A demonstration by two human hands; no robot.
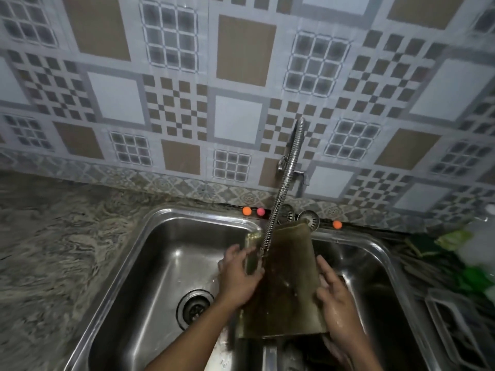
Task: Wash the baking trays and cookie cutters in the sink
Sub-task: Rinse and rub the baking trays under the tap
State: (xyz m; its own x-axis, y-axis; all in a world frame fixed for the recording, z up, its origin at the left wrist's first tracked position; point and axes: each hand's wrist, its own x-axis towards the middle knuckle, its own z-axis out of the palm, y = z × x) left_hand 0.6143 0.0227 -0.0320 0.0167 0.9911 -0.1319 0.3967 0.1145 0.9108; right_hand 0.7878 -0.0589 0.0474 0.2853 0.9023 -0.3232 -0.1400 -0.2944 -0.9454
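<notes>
Head view looks down on a steel double sink [150,223] set in a marbled bench [53,250]. One dark, wet tray [289,290] is held between both hands, over the divider between the two basins, its far end tipped up toward the wall.

Left hand [238,279] grasps the tray's left rim, fingers curled round the raised edge. Right hand [334,306] lies against the tray's right edge, thumb and fingers spread and fairly straight, pressing rather than clenched; the skin looks wet. Motion blur hides whether any fingertip hooks under the edge.

Between the hands and just beyond the left one, a ribbed metal hose [281,188] comes down from the tiled wall [235,119], and its nozzle ends just above the tray. Below and left of the left hand is the left basin's drain [194,306].

Beyond the hands, on the sink's back ledge, sit two orange balls [246,211] and a pink ball [260,211], with two round strainers [309,218] just behind the tray's far end. Right of the right hand, on the bench, is a white rack [455,325], and past it blurred green shapes [479,274] that cannot be identified.
</notes>
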